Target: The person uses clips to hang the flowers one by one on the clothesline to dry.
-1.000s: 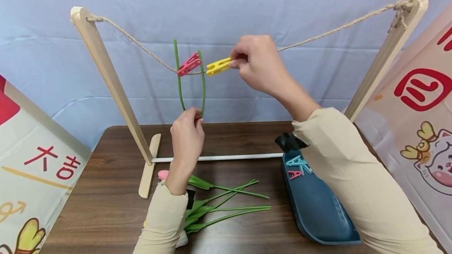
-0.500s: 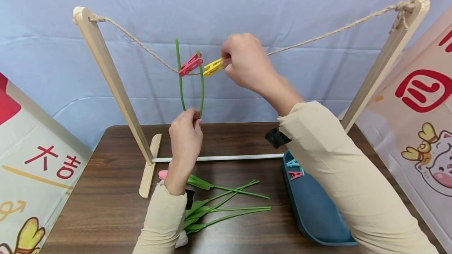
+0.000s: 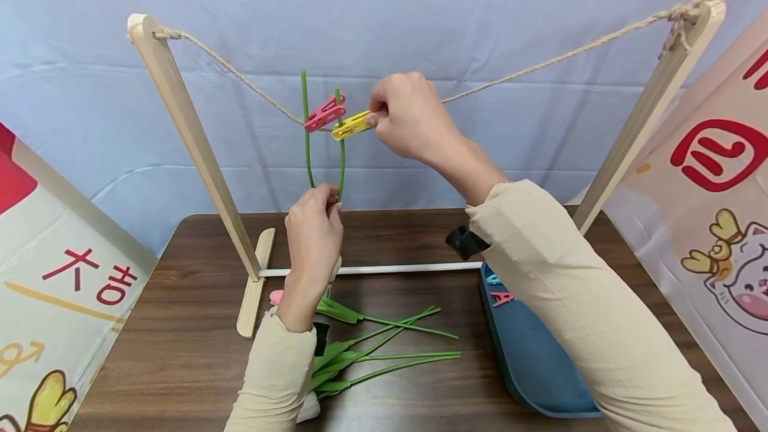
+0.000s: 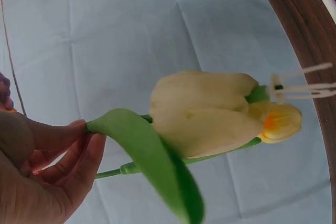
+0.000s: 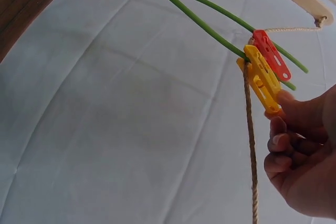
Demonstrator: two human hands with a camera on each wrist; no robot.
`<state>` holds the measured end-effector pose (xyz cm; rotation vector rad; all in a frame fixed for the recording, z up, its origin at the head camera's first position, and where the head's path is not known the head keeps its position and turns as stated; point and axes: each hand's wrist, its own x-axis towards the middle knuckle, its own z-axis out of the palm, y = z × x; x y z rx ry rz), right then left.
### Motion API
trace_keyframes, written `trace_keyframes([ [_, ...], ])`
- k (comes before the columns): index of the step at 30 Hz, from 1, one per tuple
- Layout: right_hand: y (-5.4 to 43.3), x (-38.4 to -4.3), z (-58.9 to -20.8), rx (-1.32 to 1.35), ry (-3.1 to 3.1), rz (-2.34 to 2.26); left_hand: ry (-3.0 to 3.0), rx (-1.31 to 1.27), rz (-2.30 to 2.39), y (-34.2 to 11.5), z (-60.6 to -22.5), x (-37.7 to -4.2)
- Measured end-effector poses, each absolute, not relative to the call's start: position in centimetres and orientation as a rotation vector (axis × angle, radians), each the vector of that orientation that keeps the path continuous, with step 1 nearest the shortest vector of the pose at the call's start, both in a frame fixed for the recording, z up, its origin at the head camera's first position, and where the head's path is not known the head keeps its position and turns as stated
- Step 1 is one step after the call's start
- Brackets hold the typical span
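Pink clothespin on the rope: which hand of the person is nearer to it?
The right hand. It pinches the yellow clothespin just to the right of the pink clothespin; the left hand is farther, below it, holding the tulip stems.

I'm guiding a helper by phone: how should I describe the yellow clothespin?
Find the rope sagging between two wooden posts. Near its lowest point two green stems cross it, a pink clothespin at the left one. The yellow clothespin is at the right-hand stem, pinched by the right hand; its colour sets it apart from the pink one.
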<state>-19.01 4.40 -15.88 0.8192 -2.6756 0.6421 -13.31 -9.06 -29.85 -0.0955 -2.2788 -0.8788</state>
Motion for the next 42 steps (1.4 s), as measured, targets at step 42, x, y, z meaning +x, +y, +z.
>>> trace_keyframes([
  [42,12.9,-18.1,-24.5,0.842,-3.014,0.794,-2.367,-0.112,-0.855,-9.3,-31.4,-13.2],
])
